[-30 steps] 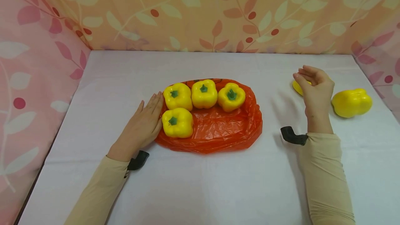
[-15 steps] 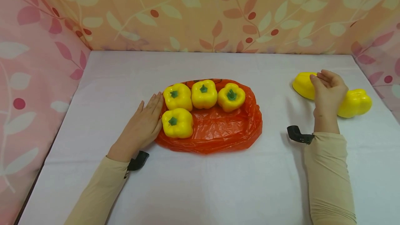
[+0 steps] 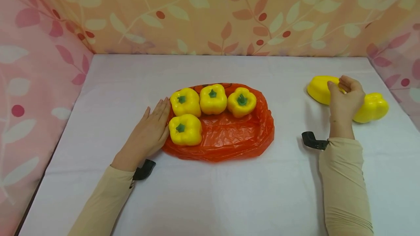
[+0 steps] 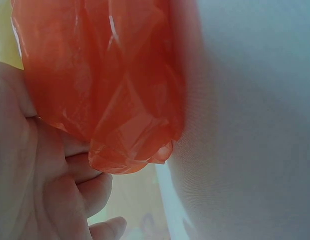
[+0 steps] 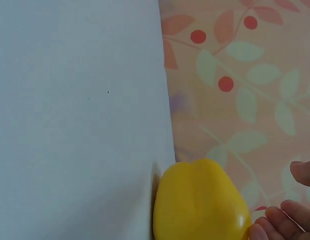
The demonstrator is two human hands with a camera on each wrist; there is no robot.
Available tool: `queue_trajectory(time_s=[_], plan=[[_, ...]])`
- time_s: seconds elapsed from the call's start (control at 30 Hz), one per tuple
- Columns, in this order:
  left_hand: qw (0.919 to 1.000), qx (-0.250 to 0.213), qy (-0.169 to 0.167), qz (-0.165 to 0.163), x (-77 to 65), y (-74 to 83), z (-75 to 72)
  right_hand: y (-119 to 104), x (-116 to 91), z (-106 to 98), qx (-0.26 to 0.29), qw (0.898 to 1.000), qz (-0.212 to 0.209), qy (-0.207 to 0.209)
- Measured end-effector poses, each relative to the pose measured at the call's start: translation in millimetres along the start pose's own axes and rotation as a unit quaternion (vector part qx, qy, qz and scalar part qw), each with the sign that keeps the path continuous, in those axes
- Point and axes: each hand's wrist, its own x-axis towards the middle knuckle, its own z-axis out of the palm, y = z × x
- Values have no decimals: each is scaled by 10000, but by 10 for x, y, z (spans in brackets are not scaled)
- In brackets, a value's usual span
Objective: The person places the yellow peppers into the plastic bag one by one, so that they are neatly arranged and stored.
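Observation:
My left hand [image 3: 144, 132] lies with straight fingers along the left side of a red plastic bag [image 3: 231, 134]. In the left wrist view its palm and fingers touch the crinkled side of the bag [image 4: 114, 90]. Inside the bag, green stems up, sit several yellow bell peppers, among them a front-left pepper [image 3: 185, 129] and a back-right pepper [image 3: 241, 102]. At the right, my right hand [image 3: 347, 99] hovers with loosely bent fingers, thumb apart, over two more yellow peppers: a far one [image 3: 318, 89] and a nearer one [image 3: 374, 107], partly hidden. In the right wrist view fingertips come right beside a pepper [image 5: 200, 205].
A white cloth covers the table [image 3: 229, 196]. Behind it stands a leaf-patterned curtain [image 3: 210, 14], with pink patterned cloth [image 3: 36, 94] along the left side. Black camera mounts [image 3: 313, 141] stick out from both wrists.
My right hand has moved to the right and slightly toward me, so more of the far pepper shows and the nearer one is partly covered. My left hand has stayed in place.

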Motion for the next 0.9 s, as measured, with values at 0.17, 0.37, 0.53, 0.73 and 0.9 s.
queue_trajectory(time_s=[0.17, 0.37, 0.53, 0.73, 0.9], plan=[[10000, -31, 14, -4, -8, 2, -11, 12, 37, -36, -265, 9996, 29, 136], [10000, -2, 49, 52, 3, 0, 2, 63, 99, -75, -743, 9968, 298, 4], [10000, -8, 30, 51, 2, 6, 6, 102, 117, -85, -669, 9969, 408, -10], [10000, -7, 31, 48, 4, 9, 8, 139, 127, -93, -338, 9987, 351, 146], [10000, 5, 43, 48, 5, 6, 12, 178, 135, -79, -18, 9992, 85, 394]])
